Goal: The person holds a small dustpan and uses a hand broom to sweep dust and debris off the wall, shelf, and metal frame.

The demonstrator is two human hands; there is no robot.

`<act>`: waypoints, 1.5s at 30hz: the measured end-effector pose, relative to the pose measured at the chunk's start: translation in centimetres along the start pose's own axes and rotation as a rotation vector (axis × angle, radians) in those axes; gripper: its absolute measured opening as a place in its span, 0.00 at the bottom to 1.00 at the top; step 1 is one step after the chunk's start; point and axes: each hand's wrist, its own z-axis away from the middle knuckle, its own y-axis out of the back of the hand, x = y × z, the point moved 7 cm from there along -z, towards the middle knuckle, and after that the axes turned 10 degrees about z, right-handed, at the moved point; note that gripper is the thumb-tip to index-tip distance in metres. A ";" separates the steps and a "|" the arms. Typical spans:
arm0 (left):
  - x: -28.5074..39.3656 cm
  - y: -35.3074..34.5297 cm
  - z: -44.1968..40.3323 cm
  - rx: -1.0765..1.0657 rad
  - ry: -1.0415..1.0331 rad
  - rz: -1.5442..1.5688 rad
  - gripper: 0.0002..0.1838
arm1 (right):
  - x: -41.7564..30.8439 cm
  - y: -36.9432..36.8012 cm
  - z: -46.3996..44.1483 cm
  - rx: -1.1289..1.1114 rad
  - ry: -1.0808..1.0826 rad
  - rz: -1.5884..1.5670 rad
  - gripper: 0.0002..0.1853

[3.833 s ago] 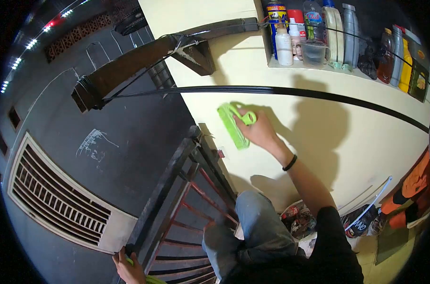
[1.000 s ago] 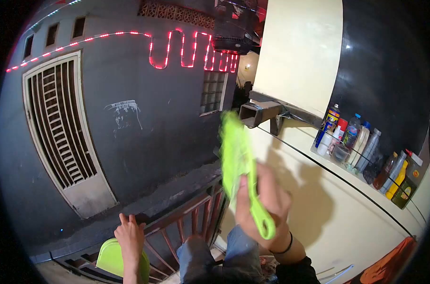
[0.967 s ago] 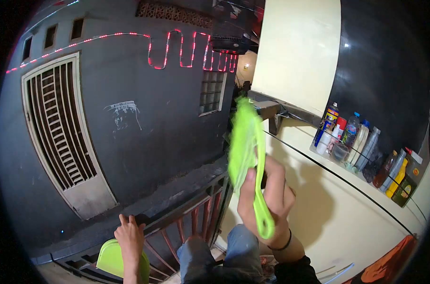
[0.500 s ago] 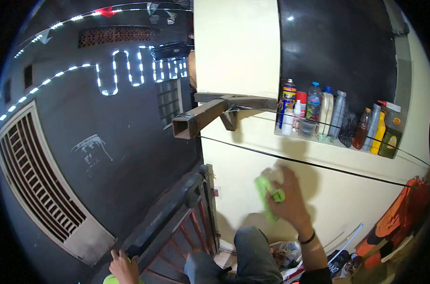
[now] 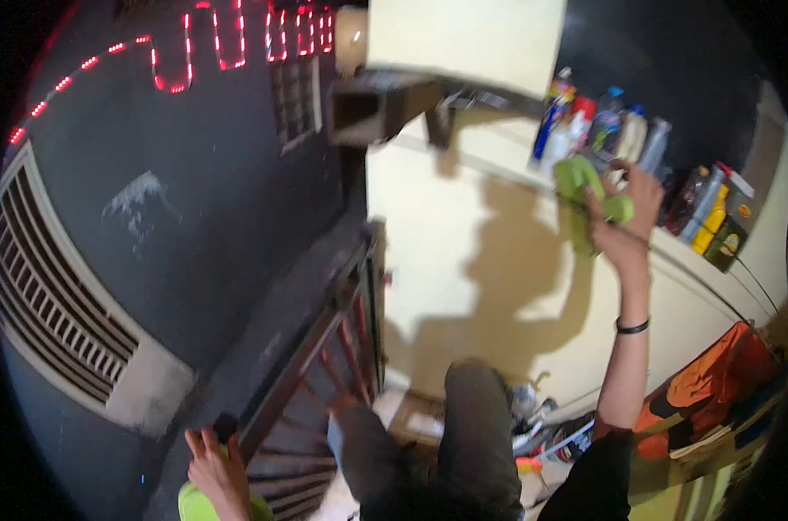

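My right hand (image 5: 624, 213) is raised at the right, its fingers closed round a green brush (image 5: 576, 195), in front of the shelf edge and the row of bottles (image 5: 609, 122). A black band circles that wrist. At the lower left, my left hand (image 5: 216, 469) lies over a green dustpan (image 5: 196, 505), beside the dark railing (image 5: 303, 373). Its fingers are partly spread, and its thumb side is hard to make out. The picture is somewhat blurred.
A square metal beam (image 5: 368, 113) juts from the cream wall (image 5: 428, 234). Black cords run along the wall to the right. Orange cloth (image 5: 715, 373) hangs at the lower right. Past the railing stands a grey wall (image 5: 237, 217) with a barred white door (image 5: 59, 304).
My right hand has moved up and right with the brush, from the lower cream wall to the shelf edge. My left hand stays by the railing, with more dustpan showing. The view has shifted.
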 end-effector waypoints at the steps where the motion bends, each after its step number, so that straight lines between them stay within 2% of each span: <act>1: -0.3 0.0 0.1 0.004 -0.015 -0.007 0.24 | -0.3 0.3 -0.3 -0.054 -0.048 0.023 0.14; 4: 0.1 0.3 0.2 0.004 -0.030 -0.038 0.22 | -0.7 -0.7 -0.2 -0.056 0.017 0.093 0.15; 7: -0.1 -0.2 -0.3 -0.008 -0.029 0.027 0.22 | 0.1 -1.7 0.7 0.067 0.029 0.177 0.18; 9: 0.1 0.1 -0.3 0.022 -0.053 0.048 0.23 | 0.1 -2.1 0.6 0.013 0.080 0.161 0.20; 12: 0.4 0.4 -0.4 -0.009 0.004 0.047 0.23 | 0.6 -2.7 0.5 0.000 0.010 0.069 0.18; 15: -0.3 0.1 -0.4 0.018 0.005 0.044 0.23 | 0.5 -3.1 0.3 -0.069 -0.028 0.119 0.15; 16: 0.0 0.0 -0.5 -0.015 0.026 0.071 0.23 | 0.4 -3.4 0.5 -0.024 0.016 0.132 0.16; 18: 0.0 -0.1 -0.4 -0.039 0.090 0.078 0.23 | 2.0 -4.6 1.1 0.000 -0.036 0.063 0.22; 19: -0.2 0.0 -0.5 -0.058 0.131 0.067 0.24 | 2.1 -5.2 1.2 0.017 0.021 0.098 0.28; 22: 0.1 0.3 -0.8 -0.079 0.171 0.106 0.24 | 1.1 -4.3 1.2 -0.005 -0.124 -0.083 0.28; 24: 0.0 0.2 -0.7 -0.096 0.197 0.102 0.24 | 1.4 -4.4 1.3 0.015 -0.122 -0.133 0.28; 25: 0.0 0.2 -0.7 -0.087 0.192 0.118 0.23 | 1.3 -4.1 1.2 0.021 -0.090 -0.001 0.27; 27: -0.4 0.0 -0.6 -0.078 0.209 0.132 0.23 | 1.5 -4.3 1.0 -0.039 -0.072 0.053 0.24; 28: -0.2 0.0 -0.7 -0.037 0.140 0.123 0.24 | 1.6 -4.4 0.9 -0.068 -0.062 0.079 0.23; 29: -0.1 0.1 -0.6 0.004 0.072 0.112 0.25 | 1.1 -3.9 0.8 -0.029 -0.017 0.106 0.22; 32: -0.3 0.2 -0.6 -0.049 0.106 0.092 0.25 | 0.3 -3.2 0.4 0.041 0.063 0.224 0.21; 35: -0.3 0.0 -0.5 -0.049 0.097 0.080 0.25 | 0.7 -3.8 0.6 -0.035 -0.049 0.157 0.17; 36: -0.3 0.0 -0.5 -0.025 0.057 0.067 0.25 | 0.3 -3.1 0.4 0.049 0.011 0.151 0.19; 39: 0.1 0.4 -0.5 -0.045 0.108 0.105 0.23 | 0.6 -1.9 0.7 0.143 0.098 0.200 0.21; 40: 0.2 0.5 -0.5 0.001 0.055 0.099 0.23 | 0.6 -1.9 0.6 0.153 0.109 0.200 0.21; 42: -0.2 0.2 -0.8 -0.014 0.064 0.074 0.23 | 0.9 -1.8 0.8 0.142 0.096 0.165 0.21; 45: 0.1 0.1 -0.3 -0.011 0.047 0.034 0.23 | 2.8 -3.2 0.4 -0.011 -0.033 -0.024 0.24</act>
